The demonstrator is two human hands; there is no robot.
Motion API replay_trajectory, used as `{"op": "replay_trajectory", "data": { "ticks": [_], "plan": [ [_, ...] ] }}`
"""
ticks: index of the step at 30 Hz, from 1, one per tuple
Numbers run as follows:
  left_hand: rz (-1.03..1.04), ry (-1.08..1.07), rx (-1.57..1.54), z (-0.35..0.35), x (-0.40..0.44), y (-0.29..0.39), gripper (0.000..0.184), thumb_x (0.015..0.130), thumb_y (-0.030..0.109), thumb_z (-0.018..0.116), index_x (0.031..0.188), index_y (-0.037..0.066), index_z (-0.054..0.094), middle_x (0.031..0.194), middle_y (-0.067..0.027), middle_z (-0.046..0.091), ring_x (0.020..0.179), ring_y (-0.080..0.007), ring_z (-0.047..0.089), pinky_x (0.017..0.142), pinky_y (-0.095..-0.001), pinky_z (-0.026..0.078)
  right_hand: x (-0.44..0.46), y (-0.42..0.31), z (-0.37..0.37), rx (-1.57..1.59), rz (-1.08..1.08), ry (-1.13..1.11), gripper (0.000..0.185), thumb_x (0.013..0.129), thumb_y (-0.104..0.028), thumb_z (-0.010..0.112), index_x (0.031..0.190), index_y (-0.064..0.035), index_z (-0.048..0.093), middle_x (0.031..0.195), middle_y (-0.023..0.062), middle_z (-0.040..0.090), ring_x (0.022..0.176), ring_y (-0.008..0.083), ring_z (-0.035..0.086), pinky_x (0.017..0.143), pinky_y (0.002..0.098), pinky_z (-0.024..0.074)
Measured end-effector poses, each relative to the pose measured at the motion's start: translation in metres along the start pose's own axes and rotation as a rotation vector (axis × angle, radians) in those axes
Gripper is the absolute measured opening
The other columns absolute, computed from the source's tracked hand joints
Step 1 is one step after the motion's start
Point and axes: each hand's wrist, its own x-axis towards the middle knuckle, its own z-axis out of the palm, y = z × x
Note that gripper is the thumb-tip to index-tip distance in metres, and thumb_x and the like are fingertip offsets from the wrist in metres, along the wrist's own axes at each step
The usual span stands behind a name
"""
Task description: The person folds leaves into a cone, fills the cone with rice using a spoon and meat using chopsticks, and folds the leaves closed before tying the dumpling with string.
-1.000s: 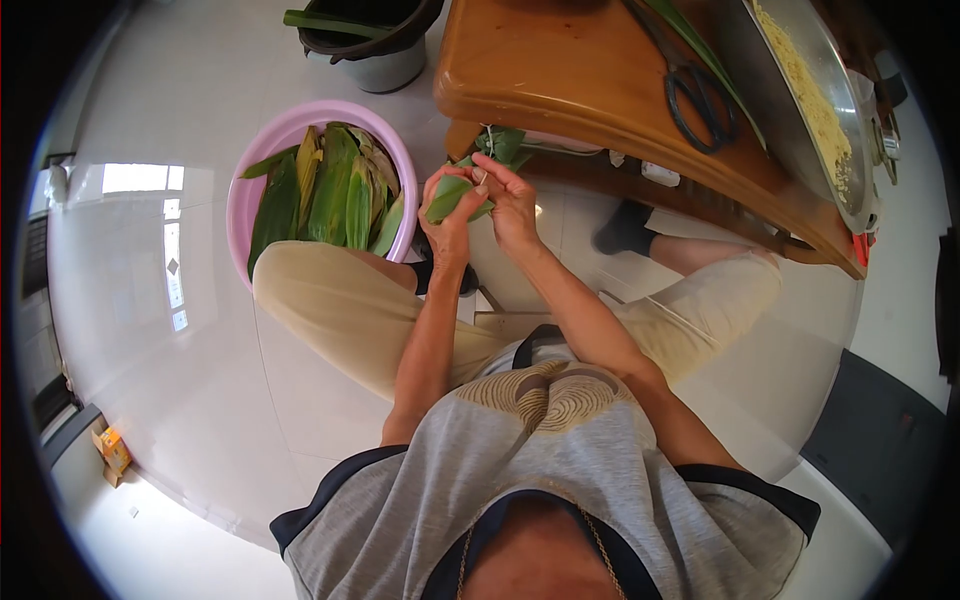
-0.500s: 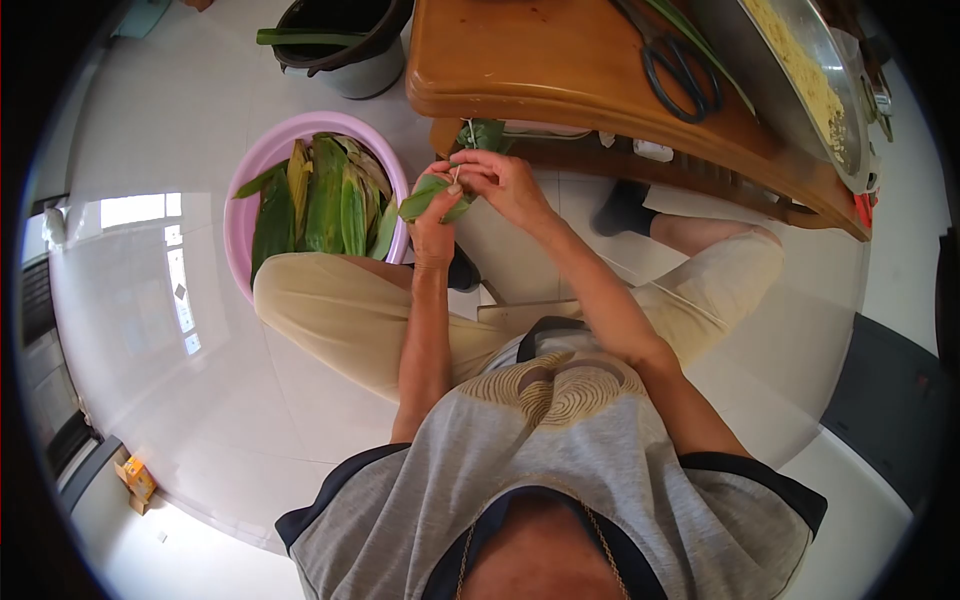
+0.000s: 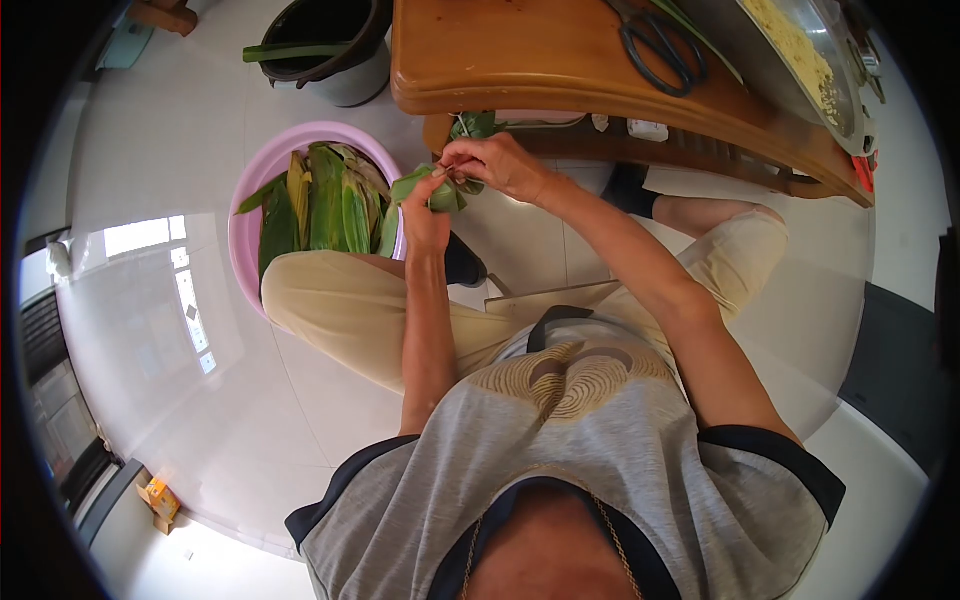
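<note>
My left hand [image 3: 428, 218] is closed around a leaf-wrapped dumpling [image 3: 447, 198], its green leaf sticking out to the left past the thumb. My right hand [image 3: 503, 166] is bent over the top of the dumpling, thumb and fingers pinched on a thin pale string; most of the string is hidden by the fingers. Just beyond my hands, another green leaf-wrapped bundle [image 3: 476, 124] hangs by the bench's near edge. To the left of my left hand stands a pink basin [image 3: 246, 212] filled with long green and yellowish leaves [image 3: 325, 205].
A wooden bench [image 3: 500, 60] spans the far side, bearing black-handled scissors [image 3: 660, 55] and a metal bowl [image 3: 850, 115] of yellow grains [image 3: 795, 50]. A dark-lined bucket [image 3: 360, 85] with a green leaf across it stands left of the bench. My bent legs flank the work.
The view has shifted slightly. My right hand has drawn in closer over the dumpling, its fingers now bunched at the string, and the right elbow has swung outward.
</note>
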Motion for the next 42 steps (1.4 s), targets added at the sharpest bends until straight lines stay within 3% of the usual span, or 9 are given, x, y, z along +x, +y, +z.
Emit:
{"op": "replay_trajectory", "data": {
  "ticks": [7,12,17,25,29,35,39,40,42],
  "plan": [
    [-0.016,0.012,-0.022,-0.004,0.007,-0.005,0.02,0.075,0.01,0.053,0.089,-0.003,0.056,0.088,-0.01,0.057,0.084,-0.0195,0.054,0.079,-0.0304,0.041,-0.001,0.005,0.01,-0.205,-0.103,-0.049,0.012,0.081,0.002,0.047,0.089,-0.0034,0.04,0.074,0.0084,0.046,0.073,0.0188,0.053,0.064,0.0301,0.0416],
    [-0.053,-0.002,-0.006,-0.007,0.009,-0.005,0.02,0.075,0.009,0.054,0.089,-0.004,0.056,0.087,-0.0097,0.058,0.083,-0.0191,0.055,0.08,-0.0305,0.042,-0.016,0.015,-0.011,1.076,0.571,-0.152,0.006,0.085,-0.002,0.043,0.086,-0.006,0.039,0.073,0.0015,0.041,0.062,0.0095,0.038,0.054,0.0233,0.0324],
    [-0.071,0.142,0.134,0.004,0.009,-0.016,0.021,0.074,0.01,0.056,0.09,-0.003,0.057,0.084,-0.0085,0.058,0.082,-0.0173,0.055,0.076,-0.028,0.043,-0.036,0.004,-0.013,1.376,0.654,-0.01,0.009,0.087,-0.008,0.043,0.096,-0.0051,0.043,0.068,-0.0039,0.038,0.054,0.0071,0.029,0.05,0.0206,0.0284],
    [-0.006,0.251,0.215,0.006,0.014,-0.024,0.019,0.068,0.011,0.061,0.085,0.003,0.059,0.082,-0.0038,0.057,0.077,-0.0152,0.053,0.069,-0.0262,0.042,-0.085,-0.015,-0.071,-0.721,0.101,0.513,0.025,0.068,-0.004,0.053,0.09,-0.0125,0.054,0.067,0.0121,0.054,0.059,0.0271,0.055,0.054,0.033,0.0449],
    [-0.02,0.302,0.187,0.003,0.018,-0.023,0.018,0.065,0.012,0.063,0.08,0.003,0.06,0.08,-0.0032,0.057,0.077,-0.0142,0.052,0.072,-0.0263,0.04,-0.171,-0.037,-0.12,-0.128,0.332,0.906,0.024,0.073,0.001,0.055,0.096,-0.0068,0.056,0.063,-0.0083,0.047,0.051,-0.0015,0.034,0.045,0.0151,0.0273],
    [0.036,0.256,0.316,0.009,0.023,-0.038,0.018,0.063,0.01,0.063,0.079,0.001,0.06,0.076,-0.0035,0.057,0.07,-0.0145,0.051,0.067,-0.0264,0.04,-0.331,-0.121,-0.183,-0.817,0.726,1.247,0.018,0.083,-0.017,0.057,0.099,-0.0072,0.059,0.055,-0.0084,0.033,0.049,0.0008,0.024,0.045,0.0166,0.02],
    [0.017,0.297,0.33,0.014,0.026,-0.041,0.018,0.063,0.01,0.063,0.078,0.001,0.059,0.076,-0.0042,0.056,0.07,-0.0148,0.051,0.066,-0.0262,0.04,-0.47,-0.149,-0.24,-0.829,0.797,1.428,0.033,0.08,-0.013,0.058,0.113,-0.0079,0.052,0.098,0.0063,0.06,0.084,0.0135,0.056,0.074,0.023,0.0434],
    [0.005,0.313,0.318,0.015,0.027,-0.039,0.018,0.062,0.01,0.063,0.078,0.001,0.059,0.076,-0.0045,0.056,0.07,-0.0151,0.051,0.066,-0.0262,0.04,-0.477,-0.165,-0.235,-0.833,0.803,1.434,0.033,0.08,-0.013,0.058,0.113,-0.0079,0.052,0.098,0.0063,0.06,0.084,0.0135,0.056,0.074,0.023,0.0434],
    [-0.01,0.332,0.299,0.013,0.03,-0.041,0.019,0.062,0.01,0.064,0.078,0.001,0.058,0.076,-0.0048,0.056,0.07,-0.0155,0.051,0.066,-0.0262,0.039,-0.475,-0.192,-0.236,-0.955,1.616,0.296,0.054,0.07,-0.004,0.064,0.12,-0.0081,0.045,0.106,0.012,0.057,0.095,0.0203,0.055,0.082,0.0275,0.0408]
  ]
}}
